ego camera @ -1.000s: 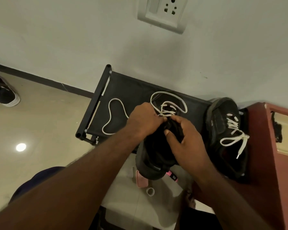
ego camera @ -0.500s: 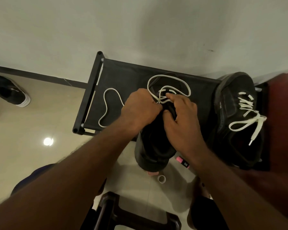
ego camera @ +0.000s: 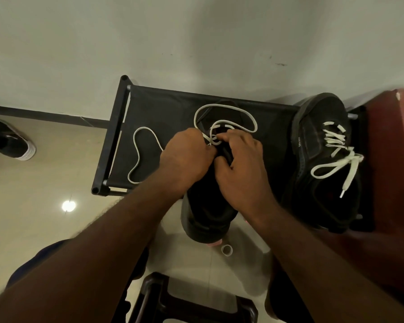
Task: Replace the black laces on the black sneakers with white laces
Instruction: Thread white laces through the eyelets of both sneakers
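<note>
A black sneaker [ego camera: 208, 213] lies on the front edge of a black fabric rack [ego camera: 163, 106], heel toward me. A white lace [ego camera: 226, 113] is partly threaded through its upper eyelets; one loop arcs behind the shoe and a long tail [ego camera: 138, 157] snakes left over the rack. My left hand [ego camera: 187, 162] pinches the lace at the shoe's left side. My right hand [ego camera: 240, 169] grips the shoe's tongue area, fingertips on the lace near the eyelets. A second black sneaker [ego camera: 317, 159] with a tied white lace [ego camera: 336, 157] stands to the right.
A white wall [ego camera: 196, 43] rises behind the rack. A red-brown cabinet [ego camera: 397, 159] stands at the right. Another dark shoe [ego camera: 9, 143] lies on the tiled floor at far left. A small white ring [ego camera: 226, 249] and a dark stool [ego camera: 191, 301] are below the shoe.
The view has tilted down and the wall socket has left the frame. My right fingers moved up from the tongue to the lace at the eyelets; the left hand stays at the lace.
</note>
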Tool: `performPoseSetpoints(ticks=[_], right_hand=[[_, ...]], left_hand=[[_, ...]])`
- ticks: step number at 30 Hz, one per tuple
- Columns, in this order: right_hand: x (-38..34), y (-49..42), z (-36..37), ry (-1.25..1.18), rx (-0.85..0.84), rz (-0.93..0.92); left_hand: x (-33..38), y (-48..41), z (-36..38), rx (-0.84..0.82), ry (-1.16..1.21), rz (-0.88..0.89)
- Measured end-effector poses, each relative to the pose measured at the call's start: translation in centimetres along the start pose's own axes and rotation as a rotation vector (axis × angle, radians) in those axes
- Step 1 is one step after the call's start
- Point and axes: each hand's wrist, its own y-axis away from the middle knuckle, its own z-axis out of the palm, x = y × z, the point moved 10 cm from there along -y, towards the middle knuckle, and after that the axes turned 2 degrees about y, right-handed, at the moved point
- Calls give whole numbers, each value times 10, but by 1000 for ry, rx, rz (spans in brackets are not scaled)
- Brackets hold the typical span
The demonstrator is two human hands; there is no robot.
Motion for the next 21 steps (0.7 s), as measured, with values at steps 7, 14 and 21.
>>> performPoseSetpoints(ticks=[7,14,21], right_hand=[[-2,0,-3,-50,45,5],[-1,0,-1,-63,38,10],[0,0,-2,-58,36,15]], left_hand=[[-2,11,3,-225,329,-3],[19,31,-8,-467,794,-3],[12,9,-21,-62,261,228]])
